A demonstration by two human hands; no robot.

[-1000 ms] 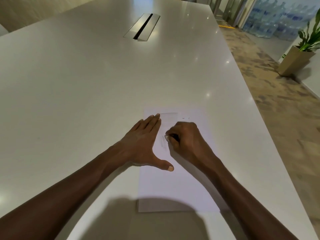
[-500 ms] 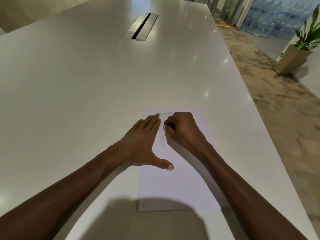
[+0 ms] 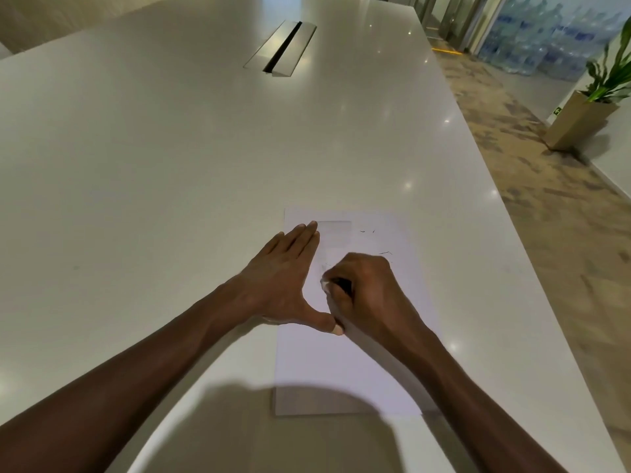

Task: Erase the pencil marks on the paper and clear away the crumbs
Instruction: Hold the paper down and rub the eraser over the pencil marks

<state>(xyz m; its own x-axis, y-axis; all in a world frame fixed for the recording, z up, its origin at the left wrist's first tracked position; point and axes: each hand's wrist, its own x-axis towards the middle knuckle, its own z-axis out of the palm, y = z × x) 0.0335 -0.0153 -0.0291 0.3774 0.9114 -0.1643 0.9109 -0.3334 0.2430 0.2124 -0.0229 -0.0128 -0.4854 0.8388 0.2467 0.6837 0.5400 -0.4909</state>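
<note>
glossy white table (image 3: 170, 172) fills most of the view, long and running away from the camera, with small ceiling-light reflections on its surface and a brushed metal cable hatch (image 3: 280, 47) set into it at the far end. off the right edge lies a mottled beige floor (image 3: 532, 186), a potted plant (image 3: 596, 107) in a tan square planter, and, further back, a stack of large water bottles (image 3: 546, 39) behind glass. near the table's right side, close to the person, a sheet of white paper (image 3: 327, 367) lies flat, its near end in shadow. the left hand (image 3: 283, 285) rests on the paper's left edge, palm down, fingers straight and together pointing away, thumb spread out to the right across the sheet. the right hand (image 3: 365, 295) sits just beside it on the paper, fingers curled tight into a pinch around a small eraser (image 3: 326, 285), of which only a pale tip shows at the thumb and forefinger; the tip is down at the paper. faint grey pencil marks (image 3: 324, 266) show just beyond that tip, and a lightly shaded rectangular patch lies on the sheet ahead of the left fingertips. a few thin dark crumbs (image 3: 385, 252) lie scattered on the paper beyond and to the right of the right hand, some further up near the sheet's far end. the left thumb tip lies right against the heel of the right hand.
</note>
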